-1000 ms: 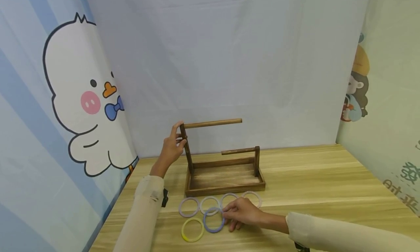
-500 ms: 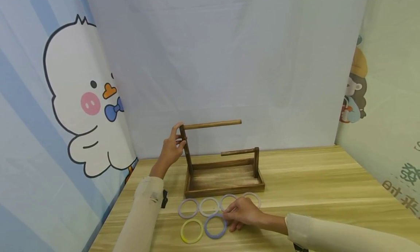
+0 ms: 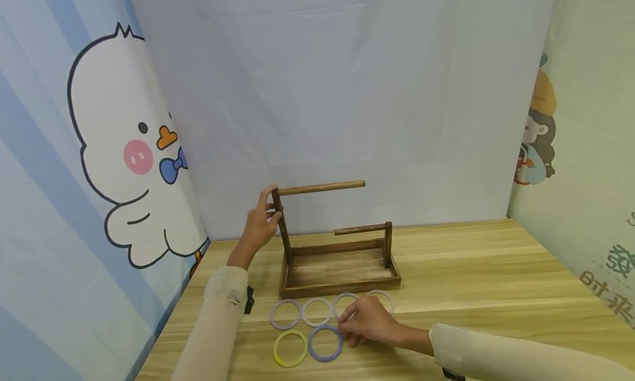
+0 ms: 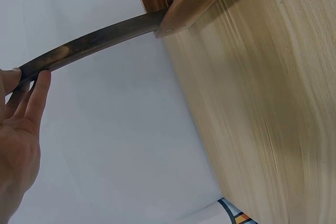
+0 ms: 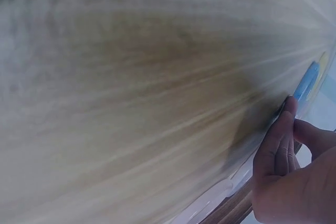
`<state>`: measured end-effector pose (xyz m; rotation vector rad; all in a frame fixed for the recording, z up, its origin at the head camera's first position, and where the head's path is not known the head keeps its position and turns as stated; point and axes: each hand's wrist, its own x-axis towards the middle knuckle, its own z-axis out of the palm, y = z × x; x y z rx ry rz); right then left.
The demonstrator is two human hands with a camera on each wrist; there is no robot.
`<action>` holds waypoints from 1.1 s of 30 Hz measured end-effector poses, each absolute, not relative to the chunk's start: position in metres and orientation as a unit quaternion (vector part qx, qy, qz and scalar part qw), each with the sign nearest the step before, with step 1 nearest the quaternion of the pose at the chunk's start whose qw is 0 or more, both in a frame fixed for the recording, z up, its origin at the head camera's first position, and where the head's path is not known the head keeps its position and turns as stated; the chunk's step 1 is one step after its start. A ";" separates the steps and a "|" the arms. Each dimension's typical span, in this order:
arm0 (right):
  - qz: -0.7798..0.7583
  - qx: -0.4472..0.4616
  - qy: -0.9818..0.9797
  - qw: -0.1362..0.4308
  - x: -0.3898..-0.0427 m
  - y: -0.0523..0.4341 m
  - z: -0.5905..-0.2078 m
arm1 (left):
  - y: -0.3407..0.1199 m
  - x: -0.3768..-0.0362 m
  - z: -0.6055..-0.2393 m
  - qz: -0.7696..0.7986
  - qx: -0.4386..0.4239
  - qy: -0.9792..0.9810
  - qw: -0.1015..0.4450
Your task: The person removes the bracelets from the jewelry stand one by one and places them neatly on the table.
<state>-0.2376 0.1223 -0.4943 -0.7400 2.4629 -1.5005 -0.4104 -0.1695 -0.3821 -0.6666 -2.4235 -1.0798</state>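
A: Start at the left. What is the left hand [image 3: 259,222] doing?

B: It is raised beside the wooden rack [image 3: 337,248], thumb and fingers curled around the top of the tall post [image 3: 280,218], where the upper rod [image 3: 321,187] juts out to the right. The left wrist view shows the fingertips [image 4: 39,85] laid against the dark post.

A: And the rack itself?

B: It stands on the light wooden table [image 3: 496,271], near the back. It has a shallow tray base, the tall post on the left and a shorter post with its own lower rod [image 3: 359,229] on the right. Both rods are bare.

A: The rings?

B: Six lie flat in front of the tray. The back row holds a pale purple ring [image 3: 285,314], a whitish ring [image 3: 317,311] and two more pale ones partly behind the right hand. Nearer the camera are a yellow ring [image 3: 290,348] and, just right of it, a blue-purple ring [image 3: 325,343].

A: The right hand [image 3: 369,321]?

B: It is low on the table, fingers bent, pinching the right edge of the blue-purple ring, which lies flat on the wood, just beside the yellow one. The right wrist view shows a fingertip [image 5: 287,109] on the blue rim.
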 end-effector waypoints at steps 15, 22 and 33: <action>-0.497 -0.265 0.822 0.084 -0.239 0.128 -0.492 | -0.165 -0.413 -0.382 -0.387 -0.247 -0.865 0.203; -0.486 -0.287 0.821 0.086 -0.241 0.135 -0.476 | -0.169 -0.410 -0.382 -0.391 -0.246 -0.865 0.198; -0.441 -0.279 0.853 -0.007 -0.262 0.180 -0.432 | -0.181 -0.402 -0.375 -0.389 -0.250 -0.870 0.174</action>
